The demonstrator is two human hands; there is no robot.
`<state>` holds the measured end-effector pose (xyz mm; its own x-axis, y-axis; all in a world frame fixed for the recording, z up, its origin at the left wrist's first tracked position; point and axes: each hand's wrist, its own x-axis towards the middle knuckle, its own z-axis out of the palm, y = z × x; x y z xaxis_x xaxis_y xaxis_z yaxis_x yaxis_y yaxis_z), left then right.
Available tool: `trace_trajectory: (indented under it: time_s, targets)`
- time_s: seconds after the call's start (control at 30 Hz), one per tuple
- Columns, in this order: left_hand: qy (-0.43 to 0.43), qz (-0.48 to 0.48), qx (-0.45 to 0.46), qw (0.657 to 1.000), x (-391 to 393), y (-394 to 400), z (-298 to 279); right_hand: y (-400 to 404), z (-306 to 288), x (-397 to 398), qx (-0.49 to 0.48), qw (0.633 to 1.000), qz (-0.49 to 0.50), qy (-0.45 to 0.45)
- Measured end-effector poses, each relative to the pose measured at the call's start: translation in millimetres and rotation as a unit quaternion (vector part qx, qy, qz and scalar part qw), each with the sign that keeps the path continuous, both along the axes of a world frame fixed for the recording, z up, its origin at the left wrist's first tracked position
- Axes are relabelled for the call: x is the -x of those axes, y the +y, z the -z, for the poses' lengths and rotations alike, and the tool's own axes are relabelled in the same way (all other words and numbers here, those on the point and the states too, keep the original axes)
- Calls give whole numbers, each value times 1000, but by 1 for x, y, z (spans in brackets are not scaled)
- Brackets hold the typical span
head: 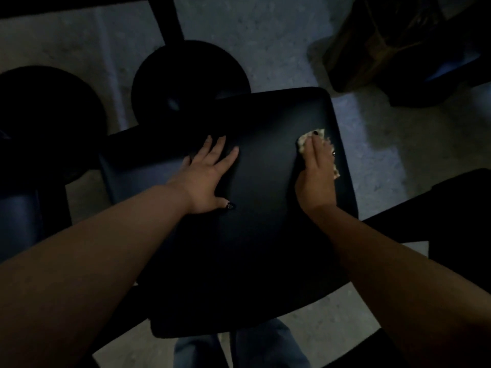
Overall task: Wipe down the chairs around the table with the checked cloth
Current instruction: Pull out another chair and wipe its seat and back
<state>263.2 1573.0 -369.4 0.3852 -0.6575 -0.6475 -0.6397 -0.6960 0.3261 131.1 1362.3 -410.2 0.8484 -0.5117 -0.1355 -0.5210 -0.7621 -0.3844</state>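
The room is quite dark, and the person stands over a black chair [255, 208], looking down on its flat dark surface. The left hand [210, 176] lies flat on this surface, towards its left side, with the fingers straight and spread apart and the thumb pointing to the middle; it holds nothing, it only rests there. The right hand [316, 173] is near the right edge of the same surface, and under it is the checked cloth [304, 140], pale and crumpled. The fingers of this hand are laid straight over the cloth and press it down on the chair, so the hand is open on top of it and not closed around it. Small parts of the cloth show beyond the fingertips and along the outer side of the hand. Dark polish is on the nails of both hands. Behind the chair, on the grey floor [279, 49], stands a round black base [191, 83] with a dark post going up from it, and a second round dark shape [47, 112] is at the left. At the far right corner something brownish [385, 41] lies on the floor, but it is too dim to tell what. Below the chair edge the blue trouser legs [239, 349] of the person are visible.
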Motion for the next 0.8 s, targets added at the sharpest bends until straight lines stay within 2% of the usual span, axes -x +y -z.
trace_trajectory:
  time_s: [0.17, 0.27, 0.37, 0.47, 0.67, 0.8]
  targets:
    - [10, 30, -68, 997, 4, -13, 6, -12, -1, -36, 2, 992, 120, 49]
    - [-7, 58, -101, 993, 4, -14, 6, -19, -3, -74, -32, 971, 219, 87]
    - [-19, 63, -113, 991, 8, -15, 9, -31, -3, -85, -53, 969, 229, 81]
    - [-35, 60, -107, 992, 7, -17, 12, -33, -1, -62, -32, 975, 215, 51]
    - [-50, 65, -90, 993, 13, -15, 9, 13, 5, 16, 11, 957, 276, 88]
    - [-69, 76, -74, 992, 15, -13, 6, 57, 9, 40, 18, 936, 339, 90]
